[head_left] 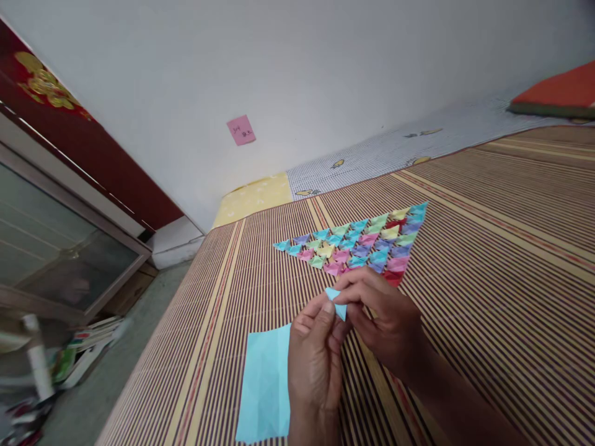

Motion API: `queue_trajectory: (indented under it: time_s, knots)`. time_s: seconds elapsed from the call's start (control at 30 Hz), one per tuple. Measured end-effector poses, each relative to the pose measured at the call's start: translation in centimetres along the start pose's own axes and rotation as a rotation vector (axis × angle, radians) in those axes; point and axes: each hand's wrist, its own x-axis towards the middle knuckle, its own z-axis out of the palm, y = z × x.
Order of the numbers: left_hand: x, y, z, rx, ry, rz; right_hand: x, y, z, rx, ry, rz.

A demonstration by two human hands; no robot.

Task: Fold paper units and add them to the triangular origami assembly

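Between my two hands is a small light-blue folded paper piece [338,303], triangular in outline. My left hand [313,347] pinches it from the left, thumb on top. My right hand [383,316] grips its right side with fingers and thumb, partly covering it. A creased light-blue paper sheet [264,384] lies flat on the striped mat, its right edge behind my left hand. Just beyond my hands, many folded paper triangles in blue, pink, green, yellow, purple and red form one large triangular arrangement [341,254]; my right hand hides part of its near edge.
The striped bamboo mat [488,297] covers the bed up to a patterned cloth [362,164] along the white wall. A pink note [241,130] is stuck there. An orange cushion [558,91] sits at the far right. Beyond the left edge are a glass-paned door [60,241] and floor clutter.
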Motion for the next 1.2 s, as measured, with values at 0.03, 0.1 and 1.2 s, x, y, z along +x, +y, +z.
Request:
queue_trajectory:
  time_s: [0.03, 0.1, 1.2]
  knots:
    - [0.1, 0.0, 0.0, -0.004, 0.037, 0.004, 0.0, 0.0, 0.0, -0.002, -0.016, -0.011]
    - [0.3, 0.0, -0.2, -0.017, 0.111, 0.018, 0.0, -0.1, -0.1, -0.004, -0.067, -0.025]
    - [-0.8, 1.0, 0.0, 0.582, 0.028, 0.165, 0.6, -0.2, -0.8, 0.462, -0.085, 0.606]
